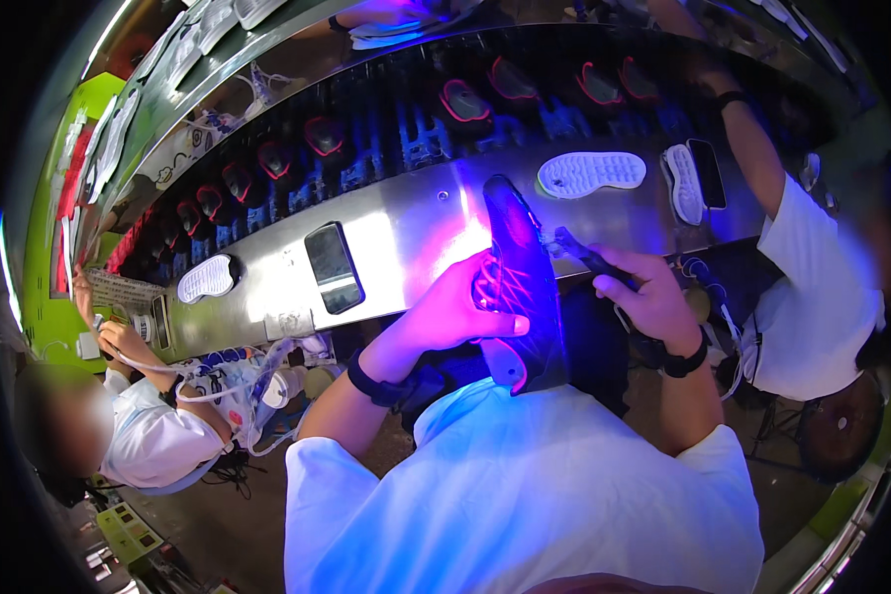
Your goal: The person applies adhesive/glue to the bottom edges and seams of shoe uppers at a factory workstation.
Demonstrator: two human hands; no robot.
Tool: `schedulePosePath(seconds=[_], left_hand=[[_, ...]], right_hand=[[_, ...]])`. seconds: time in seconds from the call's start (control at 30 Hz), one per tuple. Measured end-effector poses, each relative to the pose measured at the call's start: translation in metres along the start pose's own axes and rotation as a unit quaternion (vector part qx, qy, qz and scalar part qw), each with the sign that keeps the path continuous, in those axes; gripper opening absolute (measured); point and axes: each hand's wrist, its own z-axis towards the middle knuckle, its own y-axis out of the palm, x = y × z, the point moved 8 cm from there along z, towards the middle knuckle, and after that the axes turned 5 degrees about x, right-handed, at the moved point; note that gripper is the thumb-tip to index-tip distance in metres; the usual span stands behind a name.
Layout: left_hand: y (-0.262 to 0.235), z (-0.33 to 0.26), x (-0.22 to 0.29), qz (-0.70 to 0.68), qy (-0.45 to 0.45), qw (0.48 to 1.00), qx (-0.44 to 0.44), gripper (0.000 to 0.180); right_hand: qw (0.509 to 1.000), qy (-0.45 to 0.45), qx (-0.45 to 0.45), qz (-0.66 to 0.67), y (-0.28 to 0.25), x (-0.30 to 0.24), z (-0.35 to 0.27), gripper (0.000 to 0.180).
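My left hand (460,307) is wrapped around a dark shoe (523,282), fingers over the laces, holding it upright against my chest, just above the steel bench (406,247). My right hand (648,297) is clenched on a dark brush tool (582,252), tip touching the shoe's side. White soles (591,173) lie on the bench, well apart.

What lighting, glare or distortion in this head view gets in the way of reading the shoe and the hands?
Head view: violet-blue light tints everything, turning the left hand magenta and the dark shoe nearly featureless; white glare blooms on the metal bench beside it; fisheye bends the bench into an arc; the small tool in the right hand is slightly blurred; corners fall black.
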Motion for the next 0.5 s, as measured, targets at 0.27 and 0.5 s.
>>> schedulePosePath(seconds=[0.27, 0.5], left_hand=[[-0.004, 0.01, -0.015, -0.09, -0.075, 0.99, 0.075, 0.064], [-0.017, 0.004, -0.022, -0.08, -0.086, 0.988, 0.098, 0.058]], right_hand=[[0.996, -0.026, 0.029, -0.083, 0.005, 0.035, -0.022, 0.042], [0.993, 0.086, -0.038, -0.064, 0.001, 0.028, -0.035, 0.041]])
